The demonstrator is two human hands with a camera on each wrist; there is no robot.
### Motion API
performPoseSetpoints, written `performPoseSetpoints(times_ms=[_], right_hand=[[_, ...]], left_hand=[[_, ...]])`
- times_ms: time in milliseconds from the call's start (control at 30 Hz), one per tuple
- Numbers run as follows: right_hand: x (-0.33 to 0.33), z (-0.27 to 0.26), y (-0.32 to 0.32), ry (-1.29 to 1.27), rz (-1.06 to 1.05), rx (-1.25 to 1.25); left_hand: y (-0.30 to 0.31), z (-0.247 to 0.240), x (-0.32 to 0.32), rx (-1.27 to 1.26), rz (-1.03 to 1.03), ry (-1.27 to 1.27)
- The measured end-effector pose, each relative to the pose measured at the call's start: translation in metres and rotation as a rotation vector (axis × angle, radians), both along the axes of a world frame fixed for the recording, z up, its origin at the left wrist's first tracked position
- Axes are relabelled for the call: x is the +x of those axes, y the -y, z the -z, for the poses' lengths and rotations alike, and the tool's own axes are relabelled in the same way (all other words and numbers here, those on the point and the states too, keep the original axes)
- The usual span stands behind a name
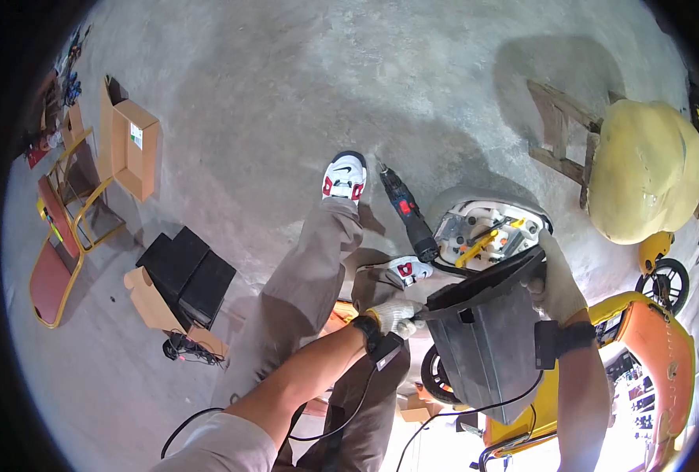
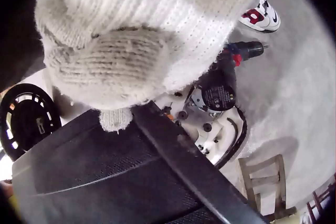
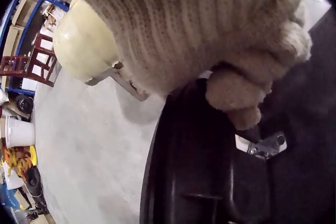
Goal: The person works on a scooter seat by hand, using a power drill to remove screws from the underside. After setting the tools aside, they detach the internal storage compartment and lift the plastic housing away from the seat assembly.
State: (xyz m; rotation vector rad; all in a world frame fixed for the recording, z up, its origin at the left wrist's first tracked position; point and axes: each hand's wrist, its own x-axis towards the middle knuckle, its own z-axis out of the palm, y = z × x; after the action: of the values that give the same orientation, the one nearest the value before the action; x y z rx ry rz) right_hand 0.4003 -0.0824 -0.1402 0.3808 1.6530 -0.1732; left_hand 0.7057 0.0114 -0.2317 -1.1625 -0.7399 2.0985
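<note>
A dark grey plastic bin-like part (image 1: 483, 346) is held between two gloved hands. At its left upper edge the left hand (image 1: 397, 316) pinches the rim; the left wrist view shows the curled glove (image 2: 115, 66) over the dark panel (image 2: 105, 166). On the right, the right hand (image 1: 555, 279) grips the opposite edge; in the right wrist view its fingers (image 3: 239, 90) curl over the black rim, beside a small metal latch (image 3: 262, 146). Just beyond lies a white-lined seat-like part (image 1: 491, 232) with yellow pieces, and a power drill (image 1: 407, 211) touches or nearly touches it.
Cardboard box (image 1: 136, 149), folding chair (image 1: 70, 236) and black boxes (image 1: 188, 275) stand at left. A yellow covered form (image 1: 644, 173) on a wooden frame is at right, near an orange-yellow vehicle body (image 1: 668, 370). The person's shoes (image 1: 345, 178) are on the concrete floor.
</note>
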Motion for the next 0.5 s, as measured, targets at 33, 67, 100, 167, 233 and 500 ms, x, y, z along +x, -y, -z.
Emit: performPoseSetpoints(times_ms=[33, 67, 100, 167, 233, 500], right_hand=[[-0.002, 0.001, 0.002, 0.004, -0.006, 0.003], [-0.004, 0.001, 0.002, 0.013, -0.032, 0.037], [-0.006, 0.001, 0.003, 0.021, -0.056, 0.072], [-0.002, -0.001, 0.008, 0.005, -0.066, 0.07], [-0.001, -0.004, 0.012, -0.011, -0.076, 0.064], [-0.01, -0.006, 0.004, -0.096, -0.076, 0.181]], left_hand=[[-0.002, -0.002, 0.0, -0.014, -0.019, -0.006], [-0.01, -0.002, 0.002, -0.01, -0.025, -0.003], [-0.02, 0.0, 0.004, -0.042, -0.017, -0.076], [-0.025, -0.002, 0.005, -0.07, -0.009, -0.149], [-0.015, -0.012, 0.001, 0.001, -0.086, -0.114], [-0.022, -0.011, 0.002, -0.205, -0.081, -0.299]])
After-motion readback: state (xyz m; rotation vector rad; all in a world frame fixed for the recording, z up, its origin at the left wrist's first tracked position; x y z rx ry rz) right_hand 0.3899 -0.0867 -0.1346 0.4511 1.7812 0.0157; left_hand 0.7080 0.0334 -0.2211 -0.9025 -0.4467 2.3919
